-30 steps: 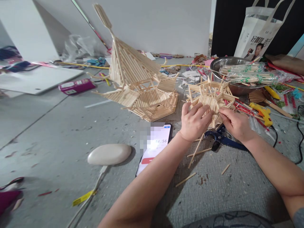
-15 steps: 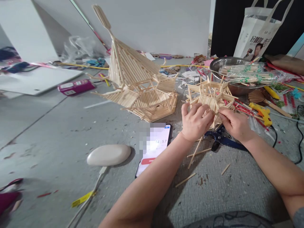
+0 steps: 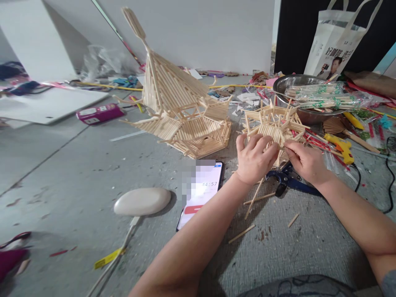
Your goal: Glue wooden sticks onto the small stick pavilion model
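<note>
A small model built of pale wooden sticks (image 3: 272, 131) stands on the floor in front of me. My left hand (image 3: 257, 159) is closed at its front left, with bent fingers on the lower edge. My right hand (image 3: 305, 161) pinches the front right of that edge, its thumb and forefinger almost meeting the left fingertips. Any small piece between them is hidden. Blue-handled cutters (image 3: 298, 184) lie beneath my right hand. A larger stick model with a tall, pointed roof (image 3: 173, 82) rises behind and to the left.
A phone (image 3: 202, 185) and a white oval device on a cable (image 3: 142, 201) lie left of my forearm. At right are a yellow glue gun (image 3: 342, 148) and a metal bowl (image 3: 280, 84) of wrapped sticks. Loose sticks (image 3: 242, 234) litter the floor; a bag (image 3: 331, 41) stands behind.
</note>
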The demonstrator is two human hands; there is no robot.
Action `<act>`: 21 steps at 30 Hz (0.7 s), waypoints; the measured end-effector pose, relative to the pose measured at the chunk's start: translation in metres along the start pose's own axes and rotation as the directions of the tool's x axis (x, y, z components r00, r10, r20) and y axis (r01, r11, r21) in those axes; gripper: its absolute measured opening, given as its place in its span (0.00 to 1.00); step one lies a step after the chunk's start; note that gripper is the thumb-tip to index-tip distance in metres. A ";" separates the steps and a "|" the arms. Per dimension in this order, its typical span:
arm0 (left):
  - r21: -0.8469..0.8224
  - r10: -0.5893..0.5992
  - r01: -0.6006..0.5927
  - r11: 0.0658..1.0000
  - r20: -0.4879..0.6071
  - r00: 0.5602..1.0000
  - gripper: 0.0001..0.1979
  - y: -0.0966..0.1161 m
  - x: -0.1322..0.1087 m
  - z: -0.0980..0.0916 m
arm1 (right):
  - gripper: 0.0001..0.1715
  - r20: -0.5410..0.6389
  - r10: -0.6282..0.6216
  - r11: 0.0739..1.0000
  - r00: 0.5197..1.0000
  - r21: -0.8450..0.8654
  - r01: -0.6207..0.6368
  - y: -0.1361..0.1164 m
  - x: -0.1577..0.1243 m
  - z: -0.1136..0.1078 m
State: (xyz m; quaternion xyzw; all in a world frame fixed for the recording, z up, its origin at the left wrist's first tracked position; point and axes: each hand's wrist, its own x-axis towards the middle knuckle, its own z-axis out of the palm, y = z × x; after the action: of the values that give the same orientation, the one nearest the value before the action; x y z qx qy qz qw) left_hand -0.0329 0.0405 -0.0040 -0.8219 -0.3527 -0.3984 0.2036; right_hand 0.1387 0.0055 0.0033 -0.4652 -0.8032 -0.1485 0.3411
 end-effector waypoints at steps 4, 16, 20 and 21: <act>-0.028 -0.026 0.028 0.999 0.065 0.998 0.10 0.000 0.000 -0.002 | 0.13 0.037 0.039 0.999 0.999 0.015 -0.039 0.000 0.000 0.000; -0.020 -0.021 0.022 1.000 0.055 0.998 0.09 0.000 0.002 -0.001 | 0.11 -0.011 -0.004 1.000 1.000 0.007 0.004 0.000 -0.001 0.001; -0.031 -0.025 0.027 0.999 0.066 0.997 0.09 0.000 0.001 -0.003 | 0.13 0.020 0.028 1.000 0.999 0.005 -0.028 0.000 -0.001 0.001; -0.039 -0.024 0.027 0.999 0.076 0.997 0.09 0.001 0.002 -0.004 | 0.13 0.025 0.037 0.999 0.999 0.009 -0.037 -0.001 -0.001 0.001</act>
State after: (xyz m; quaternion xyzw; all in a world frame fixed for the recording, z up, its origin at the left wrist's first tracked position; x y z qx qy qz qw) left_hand -0.0338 0.0383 0.0000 -0.8356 -0.3628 -0.3765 0.1686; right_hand 0.1380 0.0053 0.0023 -0.4803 -0.7993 -0.1326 0.3358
